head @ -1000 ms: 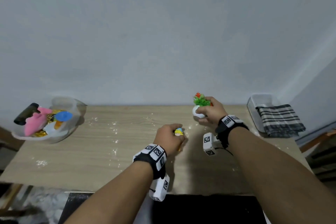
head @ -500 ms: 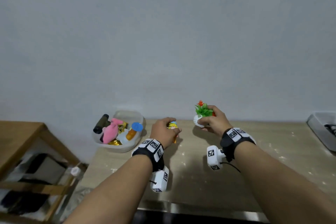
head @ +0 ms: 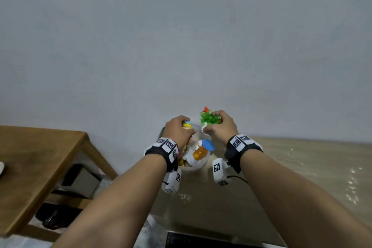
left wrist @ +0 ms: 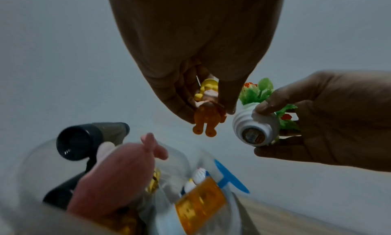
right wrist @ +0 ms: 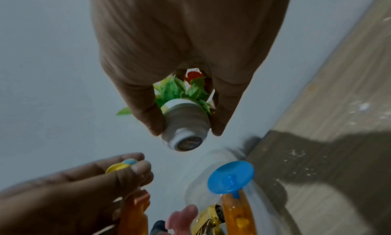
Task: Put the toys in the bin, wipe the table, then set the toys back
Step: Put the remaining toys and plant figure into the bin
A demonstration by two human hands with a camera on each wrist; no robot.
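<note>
My left hand (head: 179, 131) (left wrist: 209, 103) pinches a small doll figure (left wrist: 208, 111) (head: 187, 126) with yellow hair and an orange body, held above the clear plastic bin (head: 198, 166). Beside it my right hand (head: 218, 127) (right wrist: 186, 121) grips a white ribbed pot with a green plastic plant (head: 208, 119) (right wrist: 185, 121) (left wrist: 255, 128), also over the bin. Inside the bin lie a pink plush toy (left wrist: 118, 176), a black cylinder (left wrist: 84, 140), an orange toy with a blue cap (head: 203, 149) (right wrist: 231, 176) and a gold piece (right wrist: 211, 217).
The bin stands at the left end of the light wooden table (head: 302, 167), against the grey wall. White crumbs (head: 352, 185) are scattered over the tabletop. A lower brown wooden side table (head: 36, 159) stands to the left, with dark items beneath it.
Both hands have carried their toys left across the table and now hover over the bin. My view has swung left; the tray with the striped cloth is out of sight.
</note>
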